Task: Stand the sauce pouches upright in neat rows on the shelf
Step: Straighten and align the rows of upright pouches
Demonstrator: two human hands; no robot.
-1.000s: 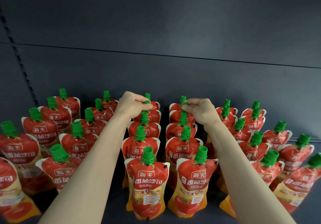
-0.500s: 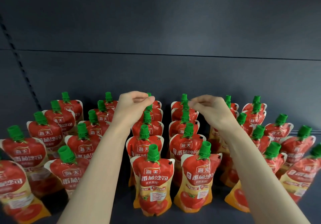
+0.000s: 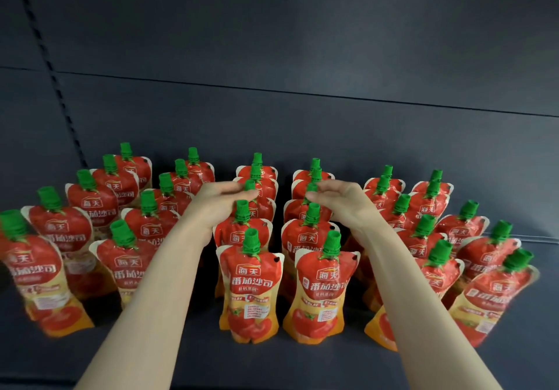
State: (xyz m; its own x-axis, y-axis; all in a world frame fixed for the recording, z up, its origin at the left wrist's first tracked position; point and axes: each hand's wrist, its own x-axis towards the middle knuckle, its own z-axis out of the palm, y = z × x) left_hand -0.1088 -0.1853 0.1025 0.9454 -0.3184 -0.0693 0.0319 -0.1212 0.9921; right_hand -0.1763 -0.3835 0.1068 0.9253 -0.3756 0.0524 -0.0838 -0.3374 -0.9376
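Head view looks down on a dark shelf (image 3: 272,365) where red sauce pouches (image 3: 251,287) with green caps stand in six rows running from near to far, against a dark back panel (image 3: 302,42). Both bare forearms reach in from the near edge toward the two middle rows. The left hand (image 3: 220,202) has thumb and curled fingers pinched on the cap of the left-middle pouch (image 3: 266,206), third from the near end of its row. The right hand (image 3: 344,200) pinches the cap of the right-middle pouch (image 3: 295,211), likewise third in the neighbouring row. Both pouches stand upright, in line with those before and behind them. At the near right, the front pouches lean to the right, and motion blur softens their print.
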